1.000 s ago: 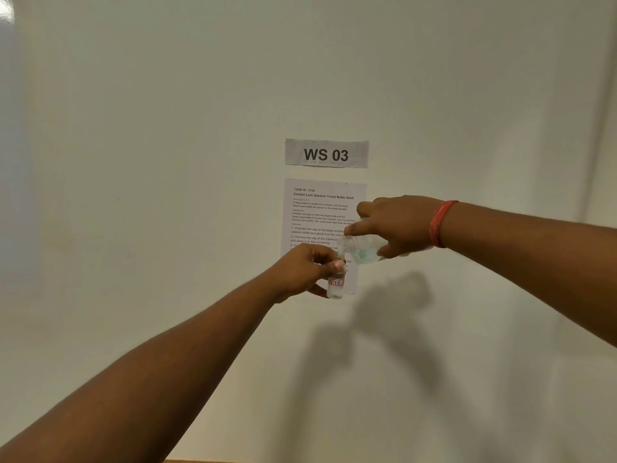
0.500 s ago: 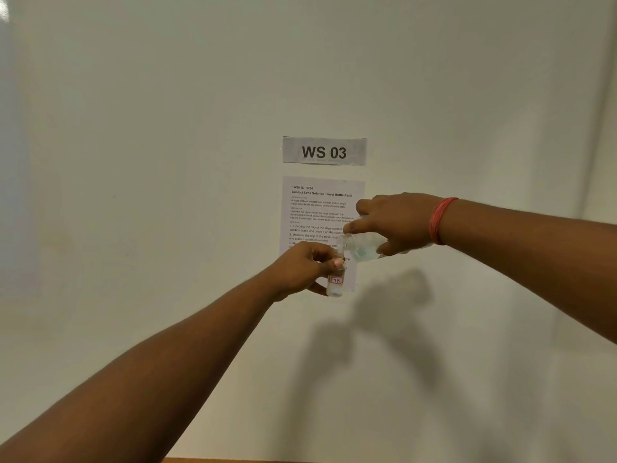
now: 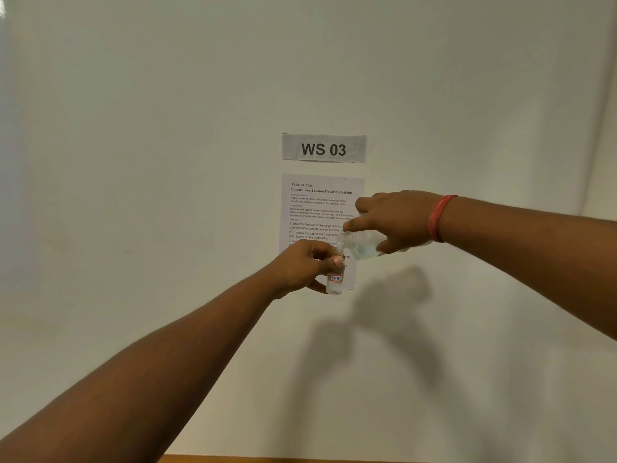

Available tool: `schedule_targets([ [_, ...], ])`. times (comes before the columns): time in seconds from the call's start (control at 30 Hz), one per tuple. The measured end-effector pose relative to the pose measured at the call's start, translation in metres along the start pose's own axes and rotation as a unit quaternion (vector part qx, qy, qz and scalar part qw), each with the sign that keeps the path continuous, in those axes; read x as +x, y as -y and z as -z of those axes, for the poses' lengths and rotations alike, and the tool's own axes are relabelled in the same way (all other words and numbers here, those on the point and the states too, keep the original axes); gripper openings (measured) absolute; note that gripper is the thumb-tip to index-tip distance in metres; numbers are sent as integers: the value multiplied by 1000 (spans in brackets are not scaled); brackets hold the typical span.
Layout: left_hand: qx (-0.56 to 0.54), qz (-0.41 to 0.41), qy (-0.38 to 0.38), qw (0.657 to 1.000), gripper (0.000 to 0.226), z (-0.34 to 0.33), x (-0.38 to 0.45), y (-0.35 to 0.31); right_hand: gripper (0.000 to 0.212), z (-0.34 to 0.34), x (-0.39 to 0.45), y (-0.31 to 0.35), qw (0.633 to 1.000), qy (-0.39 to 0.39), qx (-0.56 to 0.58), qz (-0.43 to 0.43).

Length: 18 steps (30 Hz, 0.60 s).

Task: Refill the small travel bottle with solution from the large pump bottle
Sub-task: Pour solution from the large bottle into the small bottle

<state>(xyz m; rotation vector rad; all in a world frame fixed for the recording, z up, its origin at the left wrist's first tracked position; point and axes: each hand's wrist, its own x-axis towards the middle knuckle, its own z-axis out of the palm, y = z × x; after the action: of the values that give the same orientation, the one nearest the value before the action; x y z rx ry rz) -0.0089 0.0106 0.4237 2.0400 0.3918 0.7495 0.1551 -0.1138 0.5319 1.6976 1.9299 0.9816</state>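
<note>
The left hand (image 3: 302,267) grips the small bottle (image 3: 335,283) upright, raised before the wall (image 3: 167,162); the right hand (image 3: 395,220) grasps the large bottle (image 3: 362,248) tipped sideways, its mouth just above the small one's; a red band (image 3: 440,217) circles the right wrist.

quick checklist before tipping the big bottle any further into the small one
1. Left hand grips the small bottle firmly: ok.
2. Small bottle upright: ok, roughly vertical.
3. Right hand holds the large bottle tilted, its open neck toward the small bottle: ok.
4. Neck lined up over the small bottle's mouth: cannot tell, the left hand's fingers hide the mouth.
5. Liquid left in the large bottle: ok, bluish liquid shows near the neck.
6. Fill level in the small bottle: cannot tell, its label and fingers cover much of it.
</note>
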Motion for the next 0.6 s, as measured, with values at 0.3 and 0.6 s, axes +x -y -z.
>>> schedule_targets([
  [0.3,-1,0,-1,1000,24,-1,2,1,74,-1,0,0,1000,2,-4,0],
  [0.6,-8,-1,-3,1000,23,-2,3,5,73,-1,0,0,1000,6,-5,1],
])
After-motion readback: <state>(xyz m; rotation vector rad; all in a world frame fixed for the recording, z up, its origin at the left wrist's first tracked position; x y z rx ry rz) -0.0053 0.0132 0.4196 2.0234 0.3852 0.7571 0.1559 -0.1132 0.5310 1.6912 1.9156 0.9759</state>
